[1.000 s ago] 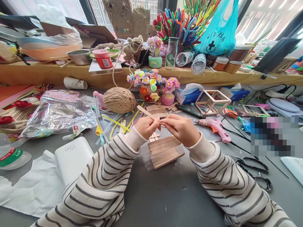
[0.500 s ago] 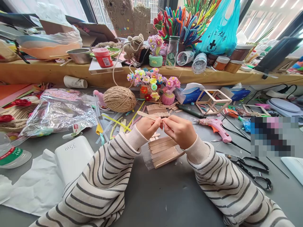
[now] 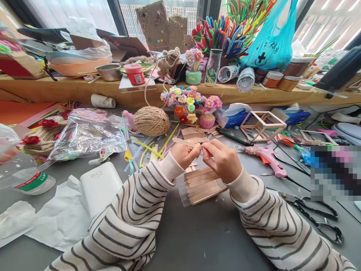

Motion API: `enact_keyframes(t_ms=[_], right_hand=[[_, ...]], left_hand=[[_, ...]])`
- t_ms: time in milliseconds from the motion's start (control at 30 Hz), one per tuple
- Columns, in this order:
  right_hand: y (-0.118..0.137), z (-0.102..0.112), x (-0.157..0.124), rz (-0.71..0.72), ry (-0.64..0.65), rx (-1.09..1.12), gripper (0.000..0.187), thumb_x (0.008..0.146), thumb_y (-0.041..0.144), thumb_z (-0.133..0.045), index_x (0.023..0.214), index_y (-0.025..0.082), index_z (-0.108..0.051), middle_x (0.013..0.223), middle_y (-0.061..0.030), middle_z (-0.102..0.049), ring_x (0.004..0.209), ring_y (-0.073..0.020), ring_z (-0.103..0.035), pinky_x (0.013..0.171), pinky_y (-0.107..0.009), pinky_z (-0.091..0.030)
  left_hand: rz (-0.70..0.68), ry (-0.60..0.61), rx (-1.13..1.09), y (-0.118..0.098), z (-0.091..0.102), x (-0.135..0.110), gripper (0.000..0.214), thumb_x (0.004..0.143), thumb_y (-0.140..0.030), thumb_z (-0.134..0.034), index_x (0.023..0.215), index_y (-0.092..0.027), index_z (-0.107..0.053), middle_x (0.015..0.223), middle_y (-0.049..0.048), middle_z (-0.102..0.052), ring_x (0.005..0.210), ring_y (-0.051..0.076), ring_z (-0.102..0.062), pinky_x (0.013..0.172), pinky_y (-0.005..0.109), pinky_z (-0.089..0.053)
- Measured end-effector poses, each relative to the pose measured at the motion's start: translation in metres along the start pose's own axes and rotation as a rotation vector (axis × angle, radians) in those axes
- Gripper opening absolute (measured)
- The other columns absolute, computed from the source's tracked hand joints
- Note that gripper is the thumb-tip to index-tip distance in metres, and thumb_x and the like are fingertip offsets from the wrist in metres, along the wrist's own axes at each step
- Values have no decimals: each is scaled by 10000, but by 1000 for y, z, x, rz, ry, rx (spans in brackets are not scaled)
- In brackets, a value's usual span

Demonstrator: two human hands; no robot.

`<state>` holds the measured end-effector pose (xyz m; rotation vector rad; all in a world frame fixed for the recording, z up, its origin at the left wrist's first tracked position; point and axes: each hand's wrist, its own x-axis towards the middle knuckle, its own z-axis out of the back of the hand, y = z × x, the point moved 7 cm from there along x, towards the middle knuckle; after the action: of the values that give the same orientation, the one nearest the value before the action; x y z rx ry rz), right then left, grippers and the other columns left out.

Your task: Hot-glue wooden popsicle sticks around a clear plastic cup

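A wooden craft stick (image 3: 182, 142) points up to the left out of my left hand (image 3: 184, 155), which is closed on it. At the stick's right end, my right hand (image 3: 222, 160) is pinched, its fingertips meeting those of the left. What lies between the right fingertips is hidden. Below both hands, a panel of craft sticks laid side by side (image 3: 201, 184) rests on a clear plastic sheet (image 3: 184, 194). More craft sticks (image 3: 194, 133) lie in a row behind the hands.
To the right are a pink glue gun (image 3: 267, 160), black-handled scissors (image 3: 313, 214) and a wooden stick cube frame (image 3: 262, 126). A twine ball (image 3: 152, 121) and flower pots (image 3: 207, 114) stand behind. A white power bank (image 3: 100, 186) and crumpled paper (image 3: 60, 216) lie left.
The whole view has shifted, so everything appears further right and slightly lower. Both hands keep nearly the same pose, with the craft stick still in the left.
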<state>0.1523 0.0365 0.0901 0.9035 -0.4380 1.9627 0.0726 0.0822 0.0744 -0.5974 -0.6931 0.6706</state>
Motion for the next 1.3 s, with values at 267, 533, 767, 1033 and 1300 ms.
enact_keyframes(t_ms=[267, 533, 767, 1033, 1300], right_hand=[[-1, -4, 1, 34, 27, -20, 150, 765, 131, -419, 707, 165, -552, 632, -29, -543, 582, -132, -495, 566, -216, -404], [-12, 1, 1, -24, 6, -48, 167, 737, 99, -390, 652, 188, -505, 614, -18, -520, 545, -124, -466, 517, -220, -374], [-31, 13, 7, -158, 79, 248, 180, 796, 170, -416, 879, 146, -574, 769, -44, -563, 617, -112, -522, 580, -220, -443], [-12, 2, 4, -102, 250, 289, 257, 826, 232, -430, 951, 151, -640, 800, -47, -624, 650, -116, -554, 614, -227, -441], [-9, -3, 2, -49, 306, 183, 288, 867, 227, -374, 916, 164, -651, 820, -53, -645, 708, -133, -586, 610, -222, -417]], left_hand=[[-24, 16, -7, 0, -2, 1, 370, 832, -298, -262, 479, -199, -316, 480, -26, -340, 489, 102, -359, 487, 251, -289], [-40, 19, -25, -3, -1, 1, 345, 810, -289, -275, 487, -195, -353, 482, -27, -345, 478, 99, -363, 482, 245, -288], [32, -54, -93, 4, 6, -1, 370, 810, -318, -276, 463, -200, -332, 460, -25, -356, 486, 101, -373, 489, 238, -309], [38, -22, -59, 3, 5, 0, 341, 808, -318, -282, 521, -177, -400, 474, -36, -338, 467, 91, -342, 465, 232, -279], [10, -19, 150, 6, 1, -1, 343, 805, -318, -256, 534, -168, -405, 511, -10, -381, 503, 106, -384, 513, 250, -306]])
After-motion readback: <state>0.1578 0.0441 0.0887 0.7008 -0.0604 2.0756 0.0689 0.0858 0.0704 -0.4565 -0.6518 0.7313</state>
